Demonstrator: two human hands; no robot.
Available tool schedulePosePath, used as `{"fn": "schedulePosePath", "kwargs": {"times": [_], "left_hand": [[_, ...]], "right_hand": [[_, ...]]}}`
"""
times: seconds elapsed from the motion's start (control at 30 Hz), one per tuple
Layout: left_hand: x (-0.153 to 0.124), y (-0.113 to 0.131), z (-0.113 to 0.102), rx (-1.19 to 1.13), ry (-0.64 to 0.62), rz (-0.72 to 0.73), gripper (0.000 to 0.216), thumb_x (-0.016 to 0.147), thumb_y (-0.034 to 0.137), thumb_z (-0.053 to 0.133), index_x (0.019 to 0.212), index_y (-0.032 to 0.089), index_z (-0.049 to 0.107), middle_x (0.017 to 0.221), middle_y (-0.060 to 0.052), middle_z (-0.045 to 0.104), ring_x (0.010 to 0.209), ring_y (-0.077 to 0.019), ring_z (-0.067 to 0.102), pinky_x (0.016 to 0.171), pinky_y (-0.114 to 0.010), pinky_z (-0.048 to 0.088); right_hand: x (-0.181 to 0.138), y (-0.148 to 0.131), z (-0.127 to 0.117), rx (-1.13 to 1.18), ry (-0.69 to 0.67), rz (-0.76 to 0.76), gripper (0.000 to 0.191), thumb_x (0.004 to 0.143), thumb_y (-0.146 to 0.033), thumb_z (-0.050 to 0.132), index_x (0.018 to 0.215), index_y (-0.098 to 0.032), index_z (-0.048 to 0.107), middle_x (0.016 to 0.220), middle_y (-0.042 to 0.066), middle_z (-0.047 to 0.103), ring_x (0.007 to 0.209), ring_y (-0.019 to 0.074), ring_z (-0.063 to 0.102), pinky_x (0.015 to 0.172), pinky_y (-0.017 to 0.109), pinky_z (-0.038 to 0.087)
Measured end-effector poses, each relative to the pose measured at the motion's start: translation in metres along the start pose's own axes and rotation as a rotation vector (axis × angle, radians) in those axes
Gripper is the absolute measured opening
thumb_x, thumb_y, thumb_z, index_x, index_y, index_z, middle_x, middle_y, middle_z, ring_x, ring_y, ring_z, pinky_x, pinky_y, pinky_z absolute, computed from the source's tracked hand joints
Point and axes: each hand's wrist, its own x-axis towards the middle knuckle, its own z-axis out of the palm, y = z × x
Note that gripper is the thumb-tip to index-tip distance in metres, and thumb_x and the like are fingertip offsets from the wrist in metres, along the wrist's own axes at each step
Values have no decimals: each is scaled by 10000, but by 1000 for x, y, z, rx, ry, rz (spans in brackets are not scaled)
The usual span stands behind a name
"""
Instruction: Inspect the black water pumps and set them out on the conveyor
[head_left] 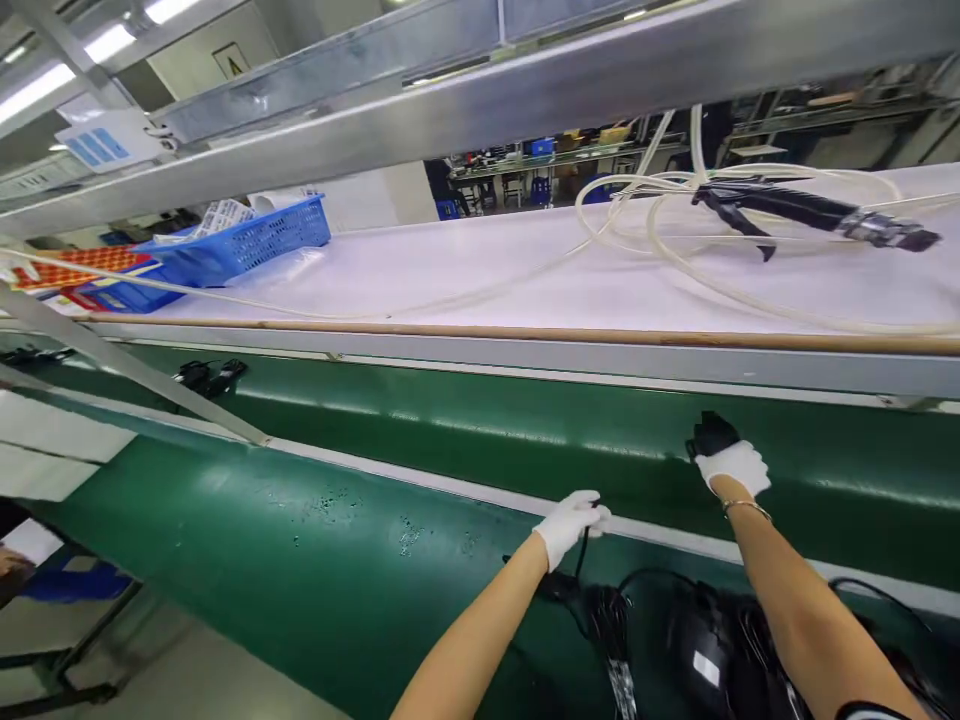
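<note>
Both my hands wear white gloves. My right hand [733, 464] reaches over the far green conveyor belt [465, 420] and grips a small black part [710, 432] resting on it. My left hand [571, 522] rests near the white strip between the two belts, its fingers closed around a thin black cable [581, 553]. That cable runs down to a pile of black adapters and coiled cords [697, 640] lying on the near green belt under my forearms.
More black parts [210, 375] sit farther left on the far belt. A white shelf above holds a blue basket [247, 245], coiled clear hoses [675, 215] and a black air tool [810, 212]. Metal frame bars cross overhead and at left. Another person's arm shows at the left edge.
</note>
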Motion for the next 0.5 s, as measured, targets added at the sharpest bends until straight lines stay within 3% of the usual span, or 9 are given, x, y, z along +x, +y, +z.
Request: {"fn": "schedulePosePath", "kwargs": {"times": [0.07, 0.13, 0.2, 0.27, 0.3, 0.37, 0.43, 0.5], "left_hand": [[18, 6, -3, 65, 176, 102, 493, 736, 264, 762, 1202, 150, 649, 1282, -176, 679, 1150, -249, 658, 1109, -408, 435], [10, 1, -20, 122, 361, 188, 520, 828, 295, 670, 1323, 160, 586, 1500, -179, 529, 1380, -254, 505, 1212, -384, 317], [-20, -19, -42, 224, 529, 221, 551, 892, 340, 573, 1411, 161, 520, 1574, -166, 444, 1467, -265, 399, 1253, -399, 246], [-60, -54, -57, 453, 647, 176, 540, 914, 361, 505, 1411, 154, 536, 1512, -159, 514, 1447, -282, 421, 1254, -428, 251], [-79, -74, -60, 604, 659, 124, 513, 920, 359, 471, 1380, 154, 574, 1446, -150, 575, 1400, -286, 471, 1238, -439, 283], [-104, -111, -52, 820, 564, -20, 467, 901, 349, 467, 1277, 147, 657, 1301, -144, 665, 1279, -291, 563, 1176, -435, 365], [-107, -137, -32, 893, 499, -155, 500, 860, 384, 531, 1268, 127, 662, 1205, -146, 685, 1182, -292, 602, 1093, -415, 429], [-92, -147, -8, 863, 520, -231, 561, 805, 443, 614, 1250, 106, 663, 1179, -158, 668, 1158, -310, 598, 1051, -417, 441]], "right_hand": [[17, 9, 14, -109, 14, 0, 766, 649, -307, 795, 1340, -80, 556, 1268, 396, 595, 1234, 548, 579, 946, 676, 482], [29, 11, 22, -202, 8, -37, 745, 700, -303, 747, 1372, -61, 535, 1218, 401, 614, 1174, 552, 612, 861, 674, 506], [32, 6, 26, -278, -10, -143, 661, 778, -309, 681, 1359, -25, 543, 1171, 403, 626, 1135, 547, 628, 813, 653, 514], [20, -2, 29, -336, -56, -351, 546, 891, -304, 569, 1359, -23, 552, 1230, 370, 620, 1183, 489, 618, 882, 600, 510], [7, -6, 32, -359, -107, -486, 484, 942, -298, 509, 1357, -55, 569, 1280, 322, 621, 1212, 432, 614, 935, 545, 504], [-33, -9, 42, -407, -266, -766, 362, 1002, -289, 454, 1278, -161, 651, 1297, 180, 664, 1191, 296, 634, 982, 403, 493], [-83, -4, 57, -486, -445, -980, 213, 989, -274, 539, 1056, -204, 729, 1114, 83, 733, 1037, 211, 673, 929, 327, 500], [-133, 6, 71, -599, -534, -1094, 108, 945, -226, 645, 908, -158, 720, 964, 64, 728, 940, 203, 670, 905, 355, 504]]}}
